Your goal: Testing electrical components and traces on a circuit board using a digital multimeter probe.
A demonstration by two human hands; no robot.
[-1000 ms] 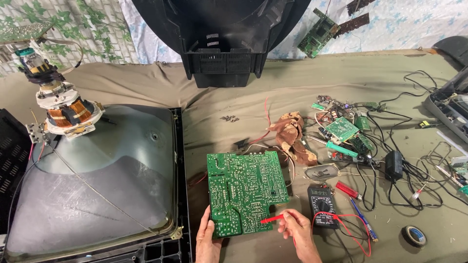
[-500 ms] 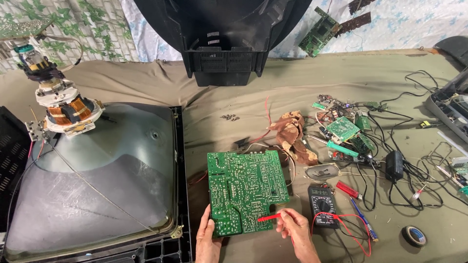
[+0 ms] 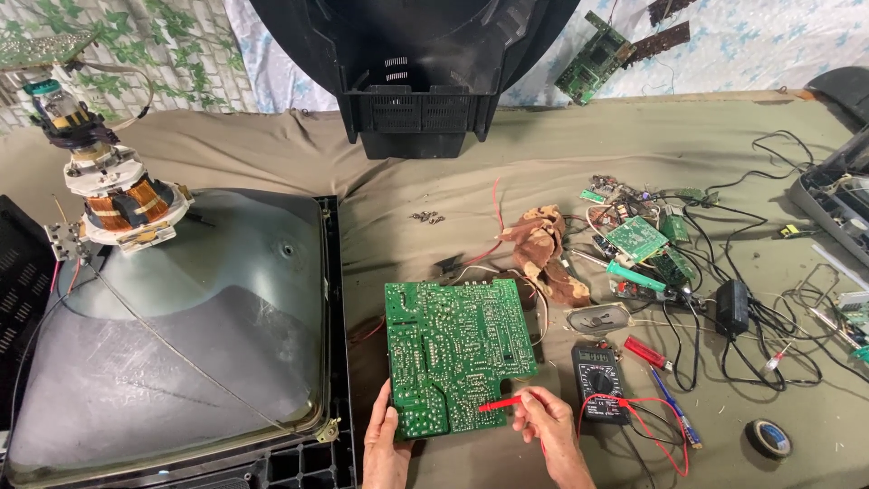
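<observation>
A green circuit board (image 3: 457,349) lies solder side up on the olive cloth in front of me. My left hand (image 3: 385,444) grips its lower left corner. My right hand (image 3: 548,430) pinches a red multimeter probe (image 3: 500,404), whose tip rests on the board's lower right area. The probe's red lead runs to a black multimeter (image 3: 598,382) just right of the board.
A picture tube (image 3: 172,317) with its copper yoke (image 3: 122,204) lies at the left. A black TV back shell (image 3: 412,63) stands at the rear. Small boards (image 3: 638,237), tangled wires, a black adapter (image 3: 731,306), a tape roll (image 3: 768,438) and a crumpled cloth (image 3: 543,249) lie to the right.
The red probe tip has shifted slightly along the board's lower right area. My left hand has stayed on the board's corner.
</observation>
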